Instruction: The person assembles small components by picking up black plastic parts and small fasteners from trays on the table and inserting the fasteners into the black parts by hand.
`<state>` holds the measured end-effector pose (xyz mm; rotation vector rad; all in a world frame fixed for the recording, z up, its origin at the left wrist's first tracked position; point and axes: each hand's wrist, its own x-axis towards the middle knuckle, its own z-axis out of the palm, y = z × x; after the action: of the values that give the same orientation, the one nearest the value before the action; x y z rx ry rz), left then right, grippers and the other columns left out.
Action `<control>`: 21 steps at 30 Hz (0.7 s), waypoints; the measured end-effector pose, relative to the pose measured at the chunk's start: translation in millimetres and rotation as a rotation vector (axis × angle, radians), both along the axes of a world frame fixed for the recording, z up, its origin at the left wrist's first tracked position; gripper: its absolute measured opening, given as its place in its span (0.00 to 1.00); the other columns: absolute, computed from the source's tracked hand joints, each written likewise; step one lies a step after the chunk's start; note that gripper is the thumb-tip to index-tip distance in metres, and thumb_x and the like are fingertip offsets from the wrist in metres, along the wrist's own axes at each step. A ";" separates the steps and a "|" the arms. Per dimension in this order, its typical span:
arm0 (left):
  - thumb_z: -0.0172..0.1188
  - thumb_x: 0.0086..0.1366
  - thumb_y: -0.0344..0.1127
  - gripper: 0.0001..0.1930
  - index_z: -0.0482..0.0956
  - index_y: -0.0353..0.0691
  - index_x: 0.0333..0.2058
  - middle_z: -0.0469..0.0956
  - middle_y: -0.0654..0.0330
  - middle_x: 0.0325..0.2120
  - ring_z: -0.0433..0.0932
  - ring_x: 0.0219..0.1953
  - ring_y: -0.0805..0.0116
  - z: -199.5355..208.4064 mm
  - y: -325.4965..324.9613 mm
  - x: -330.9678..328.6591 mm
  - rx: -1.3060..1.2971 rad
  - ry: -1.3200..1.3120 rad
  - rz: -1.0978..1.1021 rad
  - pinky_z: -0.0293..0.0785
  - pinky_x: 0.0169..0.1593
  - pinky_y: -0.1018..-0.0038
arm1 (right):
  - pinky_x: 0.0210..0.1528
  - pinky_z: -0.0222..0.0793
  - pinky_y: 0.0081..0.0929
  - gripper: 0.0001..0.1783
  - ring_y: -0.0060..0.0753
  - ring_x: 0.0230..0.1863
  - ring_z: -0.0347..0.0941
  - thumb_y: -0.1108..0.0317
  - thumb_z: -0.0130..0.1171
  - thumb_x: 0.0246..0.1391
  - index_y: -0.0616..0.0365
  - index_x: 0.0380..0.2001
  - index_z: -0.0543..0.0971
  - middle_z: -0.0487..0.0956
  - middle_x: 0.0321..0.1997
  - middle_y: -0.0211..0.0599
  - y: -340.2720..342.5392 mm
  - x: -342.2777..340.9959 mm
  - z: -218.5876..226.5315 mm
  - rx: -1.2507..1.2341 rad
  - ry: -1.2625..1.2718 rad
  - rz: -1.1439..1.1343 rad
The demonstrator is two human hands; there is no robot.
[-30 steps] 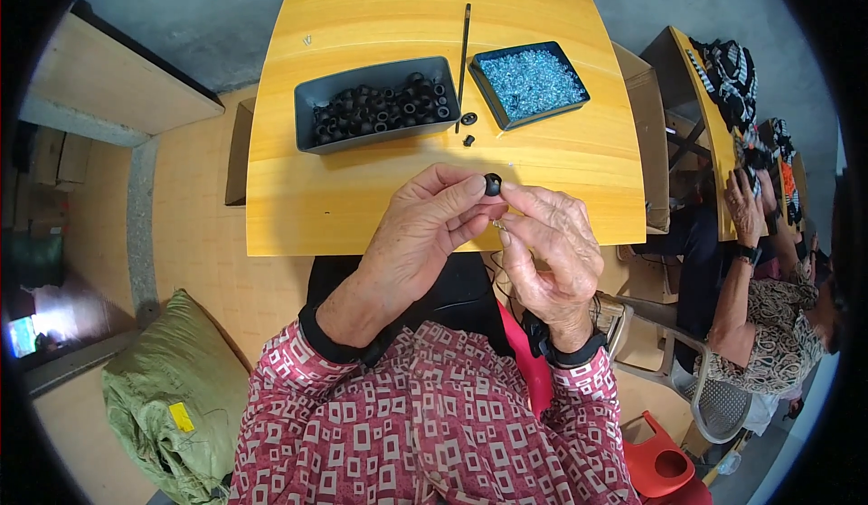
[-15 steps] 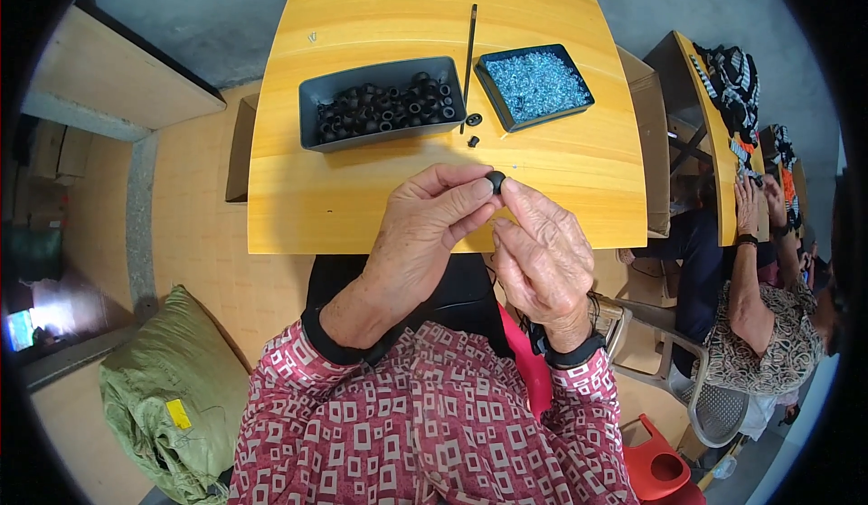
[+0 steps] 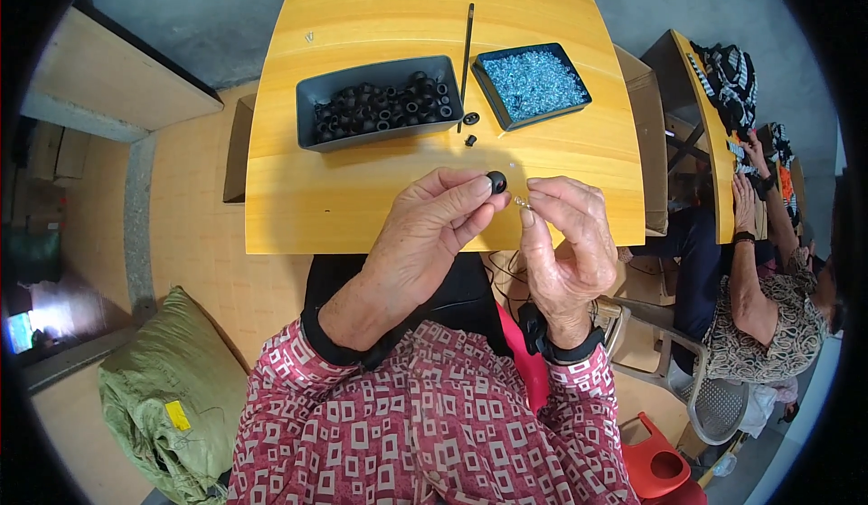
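Observation:
Between the thumb and fingers of my left hand (image 3: 411, 234) is a small round black plastic cap (image 3: 496, 182), with an opening in it turned toward my right hand. My right hand (image 3: 574, 243) pinches a tiny shiny metal spring (image 3: 522, 202) just beside the cap, apart from it. Beyond my hands stands a dark grey bin (image 3: 380, 140) full of similar black caps (image 3: 384, 107). To its right a shallow black tray (image 3: 515, 127) holds a heap of small glinting pieces (image 3: 538, 82), too small to tell singly.
A thin black rod (image 3: 467, 62) lies between bin and tray, with a black ring-shaped piece (image 3: 471, 118) and a small black spool-shaped piece (image 3: 470, 141) near it. A green sack (image 3: 172, 387) stands at the left. On the right a person (image 3: 759, 315) works at another table.
My right hand has drawn away from the cap to the right, and the spring now shows in its fingers. The cap's opening has come into view. My left hand has hardly moved.

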<state>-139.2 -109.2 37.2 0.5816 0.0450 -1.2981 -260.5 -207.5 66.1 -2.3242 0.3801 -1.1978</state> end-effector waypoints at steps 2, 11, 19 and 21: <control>0.58 0.63 0.28 0.06 0.76 0.37 0.39 0.79 0.59 0.37 0.79 0.40 0.73 0.1 1.6 -1.1 -0.004 -0.003 0.003 0.77 0.43 0.84 | 0.40 0.72 0.33 0.12 0.42 0.37 0.76 0.83 0.64 0.39 0.64 0.31 0.78 0.79 0.35 0.42 0.7 2.9 -1.6 -0.010 -0.022 0.000; 0.56 0.65 0.28 0.04 0.77 0.38 0.38 0.79 0.62 0.34 0.79 0.37 0.75 -4.6 4.8 -4.2 -0.039 0.029 -0.020 0.78 0.43 0.84 | 0.40 0.70 0.33 0.14 0.42 0.37 0.76 0.82 0.65 0.37 0.64 0.32 0.79 0.79 0.36 0.42 -2.4 6.0 -10.3 -0.170 0.045 0.008; 0.58 0.64 0.32 0.03 0.77 0.41 0.36 0.79 0.66 0.34 0.77 0.37 0.79 -13.9 8.4 -5.7 -0.038 0.077 -0.011 0.74 0.43 0.83 | 0.45 0.69 0.34 0.18 0.41 0.42 0.77 0.77 0.63 0.40 0.65 0.39 0.80 0.80 0.44 0.45 6.7 4.6 -21.1 -0.333 0.144 -0.039; 0.58 0.64 0.33 0.04 0.77 0.42 0.36 0.79 0.66 0.34 0.77 0.37 0.79 -15.6 9.5 -6.5 -0.033 0.072 -0.018 0.73 0.43 0.83 | 0.46 0.69 0.34 0.17 0.41 0.43 0.77 0.76 0.63 0.41 0.65 0.39 0.80 0.80 0.45 0.45 8.6 3.6 -21.0 -0.367 0.173 -0.042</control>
<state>-145.7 -99.8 21.6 0.5085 0.0777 -1.3344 -256.9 -198.8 45.1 -2.7595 0.2878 -1.1685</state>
